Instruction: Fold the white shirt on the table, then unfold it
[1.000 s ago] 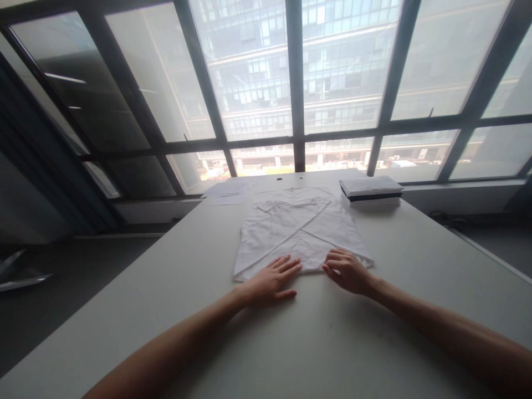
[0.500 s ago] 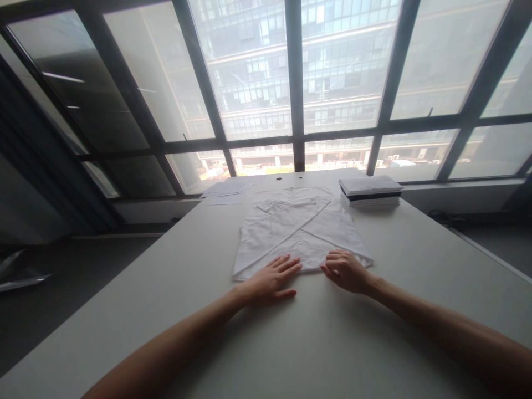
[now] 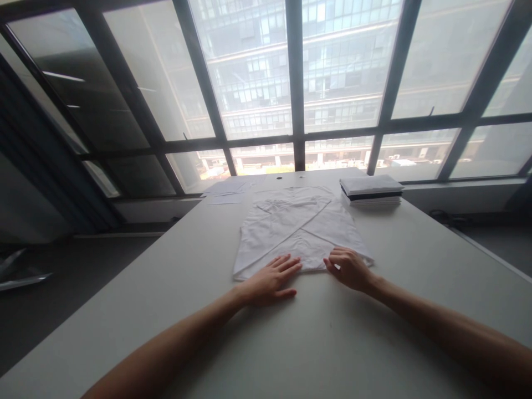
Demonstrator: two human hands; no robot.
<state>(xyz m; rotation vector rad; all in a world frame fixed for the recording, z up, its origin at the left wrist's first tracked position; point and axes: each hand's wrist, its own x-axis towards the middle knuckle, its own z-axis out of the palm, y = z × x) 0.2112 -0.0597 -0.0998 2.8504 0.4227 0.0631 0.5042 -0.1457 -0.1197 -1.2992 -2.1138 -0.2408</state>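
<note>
A white shirt (image 3: 282, 227) lies folded flat on the table, its sleeves crossed slantwise over the body. My left hand (image 3: 270, 281) rests flat on its near edge, fingers spread and thumb apart. At the right part of the same edge, my right hand (image 3: 347, 269) is curled, with thumb and index finger bent together in a loop at the cloth. The fingertips' contact with the fabric is partly hidden.
On the white table (image 3: 174, 288), a stack of folded clothes (image 3: 371, 191), white with a dark layer, stands at the far right. Sheets of paper (image 3: 226, 191) lie at the far left. Large windows (image 3: 253, 72) rise behind the table.
My right hand has shifted slightly right and away from me along the shirt's near edge. My left hand and the shirt look unmoved.
</note>
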